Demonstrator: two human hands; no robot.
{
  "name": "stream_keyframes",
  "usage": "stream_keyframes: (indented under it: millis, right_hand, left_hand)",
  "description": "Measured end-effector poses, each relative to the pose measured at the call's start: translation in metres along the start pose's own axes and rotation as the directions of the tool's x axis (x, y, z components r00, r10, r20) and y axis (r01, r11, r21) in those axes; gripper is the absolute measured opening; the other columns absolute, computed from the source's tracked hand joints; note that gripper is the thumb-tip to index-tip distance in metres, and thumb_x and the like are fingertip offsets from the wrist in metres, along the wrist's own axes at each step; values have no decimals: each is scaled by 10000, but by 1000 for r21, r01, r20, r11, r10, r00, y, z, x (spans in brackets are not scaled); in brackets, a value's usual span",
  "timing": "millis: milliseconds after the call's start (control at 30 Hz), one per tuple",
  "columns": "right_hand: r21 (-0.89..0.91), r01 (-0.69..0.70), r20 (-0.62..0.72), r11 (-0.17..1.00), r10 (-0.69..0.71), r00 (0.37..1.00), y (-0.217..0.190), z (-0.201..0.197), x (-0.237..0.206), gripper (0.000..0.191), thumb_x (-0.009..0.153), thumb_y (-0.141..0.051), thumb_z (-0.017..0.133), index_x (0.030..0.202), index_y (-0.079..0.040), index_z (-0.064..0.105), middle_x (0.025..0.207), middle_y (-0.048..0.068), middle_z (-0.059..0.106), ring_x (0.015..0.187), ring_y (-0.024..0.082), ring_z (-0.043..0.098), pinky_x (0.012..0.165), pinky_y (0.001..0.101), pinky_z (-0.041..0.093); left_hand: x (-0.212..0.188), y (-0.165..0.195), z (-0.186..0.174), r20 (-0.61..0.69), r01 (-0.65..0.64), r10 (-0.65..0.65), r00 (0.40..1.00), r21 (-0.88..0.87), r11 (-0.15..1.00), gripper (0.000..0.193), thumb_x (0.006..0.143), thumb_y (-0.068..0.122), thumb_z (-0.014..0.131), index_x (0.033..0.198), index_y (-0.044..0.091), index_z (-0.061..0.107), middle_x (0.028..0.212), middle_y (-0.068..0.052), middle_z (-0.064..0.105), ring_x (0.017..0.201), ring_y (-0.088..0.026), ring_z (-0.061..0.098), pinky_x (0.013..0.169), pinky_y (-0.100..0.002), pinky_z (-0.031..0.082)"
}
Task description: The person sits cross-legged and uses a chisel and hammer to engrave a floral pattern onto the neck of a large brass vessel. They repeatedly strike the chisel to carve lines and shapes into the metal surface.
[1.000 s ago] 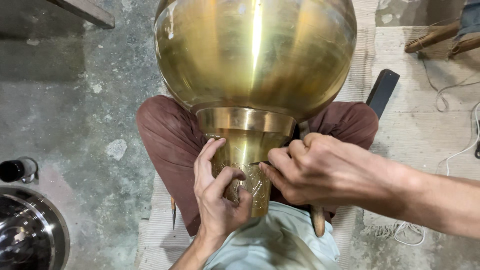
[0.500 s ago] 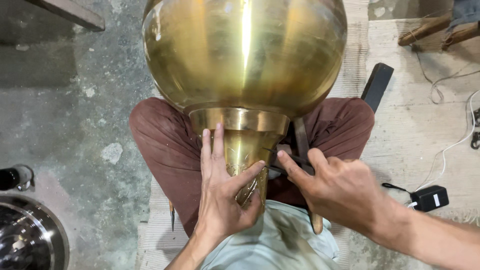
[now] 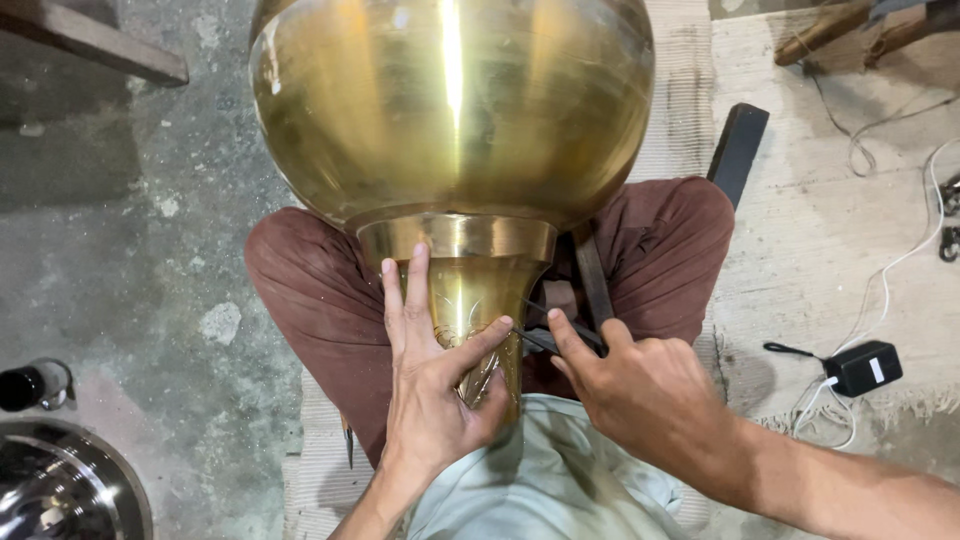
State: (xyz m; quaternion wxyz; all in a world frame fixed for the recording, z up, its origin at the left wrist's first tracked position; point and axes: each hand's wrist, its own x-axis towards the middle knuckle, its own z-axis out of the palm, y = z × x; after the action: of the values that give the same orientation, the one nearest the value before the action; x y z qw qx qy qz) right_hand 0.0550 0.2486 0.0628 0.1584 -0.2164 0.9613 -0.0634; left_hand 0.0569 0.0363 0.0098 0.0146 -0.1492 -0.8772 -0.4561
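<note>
Across the seated person's lap, resting on the brown trousers [image 3: 320,290], lies a large brass vessel [image 3: 450,110], bulb away from the body, flared neck [image 3: 478,300] pointing toward the pale shirt [image 3: 545,480]. Left hand [image 3: 430,385] lies flat on the neck, fingers extended toward the collar band, thumb spread across; it steadies rather than clasps. Right hand [image 3: 645,390] is closed around a thin dark tool [image 3: 545,335], tip meeting the neck just beside the left thumb. Fine incised lines show on the neck near the tip; the bulb looks plain and polished. Judgement: engraving begun on the neck, most surface unworked. A black power adapter [image 3: 865,367] lies on the mat, well apart.
</note>
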Motion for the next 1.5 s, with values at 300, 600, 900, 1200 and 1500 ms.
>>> stream_keyframes:
  millis: [300,600,900,1200,1500]
  right_hand:
    - [314,-217,141,924,180,973,-6,-13,8,445,924,-308,614,1290,-65,685,626,207,677,491,398,666,466,507,531]
    - [409,-409,336,816,282,899,-11,-34,20,417,950,-322,556,1246,-78,717,668,236,702,626,417,698,612,499,565]
    - [385,-489,423,783,321,847,-18,-47,28,418,990,-355,548,1260,-77,703,734,254,722,707,395,739,728,487,587]
    - [326,-317,352,891,196,915,30,-27,25,442,920,-413,654,1289,-179,717,912,205,764,902,379,737,841,469,563]
    - [997,-66,25,26,738,674,117,61,63,225,1081,-251,620,974,-58,578,742,13,541,555,116,471,433,255,346]
  left_hand:
    - [2,0,1,-16,8,-8,1000,2,1000,489,601,82,788,1079,178,819,1660,-323,139,1532,-623,55,1235,-639,182]
    - [3,-3,1,-29,-15,15,999,2,1000,493,594,56,793,1072,174,820,1657,-317,156,1536,-610,75,1240,-638,186]
    - [6,-5,5,-56,-31,31,998,-3,1000,488,582,30,789,1048,168,822,1657,-309,164,1537,-605,81,1236,-632,202]
    - [-5,-13,8,-131,-10,4,991,-40,999,543,686,112,807,1225,118,741,1659,-318,230,1551,-554,202,1243,-595,271]
    - [31,-62,-38,-410,100,-197,890,-246,964,694,875,501,726,1395,66,575,1416,-185,578,1304,-342,628,1117,-518,531]
